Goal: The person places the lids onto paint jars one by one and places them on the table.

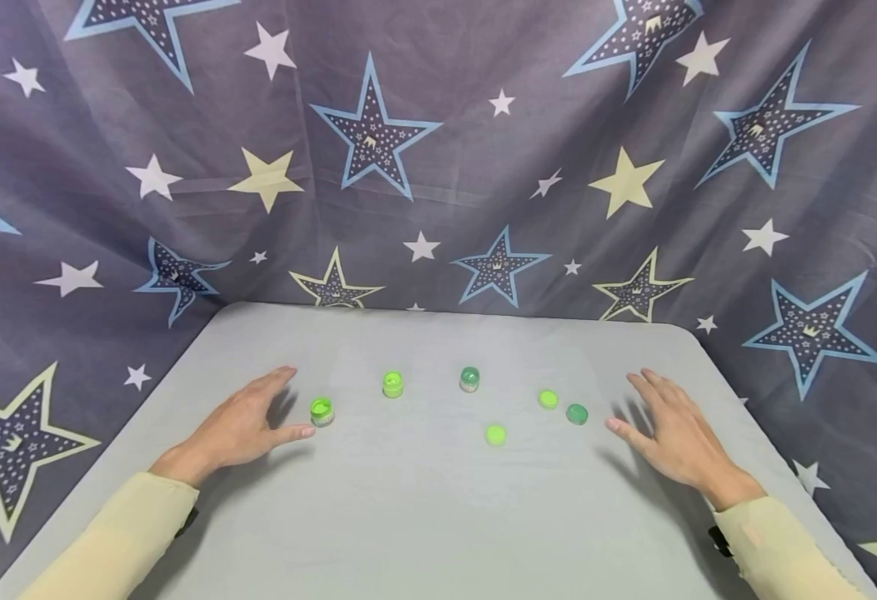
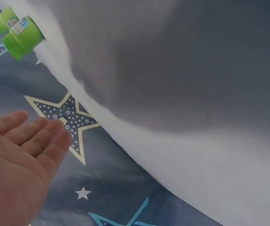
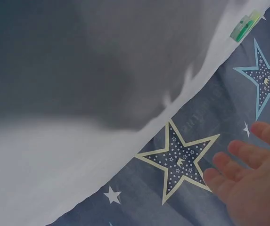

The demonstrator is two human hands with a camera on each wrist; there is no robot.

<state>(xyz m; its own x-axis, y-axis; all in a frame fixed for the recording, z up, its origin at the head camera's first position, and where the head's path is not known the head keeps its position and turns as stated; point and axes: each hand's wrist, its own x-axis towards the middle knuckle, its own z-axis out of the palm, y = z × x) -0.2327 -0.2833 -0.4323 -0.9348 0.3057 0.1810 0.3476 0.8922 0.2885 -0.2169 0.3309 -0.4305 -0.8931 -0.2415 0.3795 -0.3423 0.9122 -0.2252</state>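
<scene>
My left hand (image 1: 239,423) hovers over the left of the table with fingers extended, its thumb tip close beside a small open jar of light green paint (image 1: 322,412). A second light green jar (image 1: 393,385) stands uncapped further in, and a dark green jar (image 1: 470,380) stands uncapped near the middle. My right hand (image 1: 679,433) is held over the right side, fingers spread and holding nothing. Nearest to it lies a dark green lid (image 1: 577,414), with a light green lid (image 1: 548,399) beside that. Another light green lid (image 1: 495,435) lies nearer the front. In the left wrist view, the left palm (image 2: 17,165) holds nothing.
A pale grey cloth covers the table (image 1: 438,517). Behind and at both sides hangs a dark curtain (image 1: 438,167) printed with stars, meeting the table's back edge. Both hands cast shadows on the tabletop.
</scene>
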